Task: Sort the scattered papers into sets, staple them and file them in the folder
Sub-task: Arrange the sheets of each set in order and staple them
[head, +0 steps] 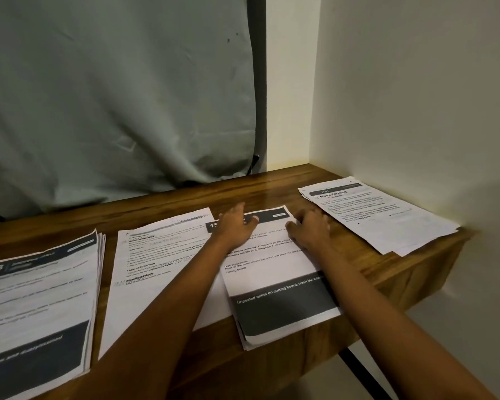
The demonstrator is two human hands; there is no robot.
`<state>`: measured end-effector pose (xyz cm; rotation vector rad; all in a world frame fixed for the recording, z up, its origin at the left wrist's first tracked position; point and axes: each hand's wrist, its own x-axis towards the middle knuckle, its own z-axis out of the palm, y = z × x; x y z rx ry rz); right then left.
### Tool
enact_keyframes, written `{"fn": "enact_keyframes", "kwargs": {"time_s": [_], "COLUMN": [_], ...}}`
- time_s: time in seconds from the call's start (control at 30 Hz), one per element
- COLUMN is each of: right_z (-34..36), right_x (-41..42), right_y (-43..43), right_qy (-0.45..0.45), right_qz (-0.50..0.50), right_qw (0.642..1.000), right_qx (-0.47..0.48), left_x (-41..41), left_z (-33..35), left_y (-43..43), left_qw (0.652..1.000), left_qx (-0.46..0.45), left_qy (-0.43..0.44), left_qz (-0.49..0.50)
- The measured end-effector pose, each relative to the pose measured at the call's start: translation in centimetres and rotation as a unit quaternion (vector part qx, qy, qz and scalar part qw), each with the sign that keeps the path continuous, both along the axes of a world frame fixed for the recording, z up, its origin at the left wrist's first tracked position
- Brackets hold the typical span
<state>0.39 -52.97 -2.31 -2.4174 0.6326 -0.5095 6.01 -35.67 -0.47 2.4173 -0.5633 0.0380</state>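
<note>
Our left hand (237,226) lies flat with fingers spread, pressing the far end of the onion-peeling set (274,287). Our right hand (311,230) bends its fingers at that set's right edge; we cannot tell whether it pinches. The set overhangs the near edge of the table (274,183) and overlaps the plain set (156,264) on its left. Bare wood separates it from the Mirror Cleaning set (378,215).

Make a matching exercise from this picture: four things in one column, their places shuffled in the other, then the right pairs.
1 638 stack
2 onion stack
3 Mirror Cleaning stack
4 curtain

A under the left hand and right hand
B by the right wall
C behind the table
D far left on the table

Pairs: 1-D, 2-A, 3-B, 4-C
</note>
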Motion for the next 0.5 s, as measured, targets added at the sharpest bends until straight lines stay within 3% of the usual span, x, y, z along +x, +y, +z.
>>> {"fn": "enact_keyframes", "kwargs": {"time_s": [0.13, 0.2, 0.33, 0.5], "right_z": [0.1, 0.3, 0.1, 0.7], "right_x": [0.1, 0.1, 0.5, -0.3], "right_y": [-0.1, -0.2, -0.7, -0.7], "right_qy": [-0.040, -0.067, -0.121, -0.200], "right_qz": [0.003, 0.007, 0.019, 0.066], "right_qw": [0.998, 0.993, 0.981, 0.940], "right_qx": [0.052, 0.097, 0.149, 0.270], "left_x": [0.8, 0.8, 1.2, 0.8], "left_z": [-1.5, -1.6, -1.9, -1.6], "left_y": [-0.6, -0.6, -0.4, -0.1], "left_qw": [0.995, 0.994, 0.996, 0.980], "left_qx": [0.082, 0.077, -0.035, -0.192], "left_qy": [-0.052, -0.074, -0.080, -0.040], "left_qz": [0.025, 0.018, 0.021, 0.033]}}
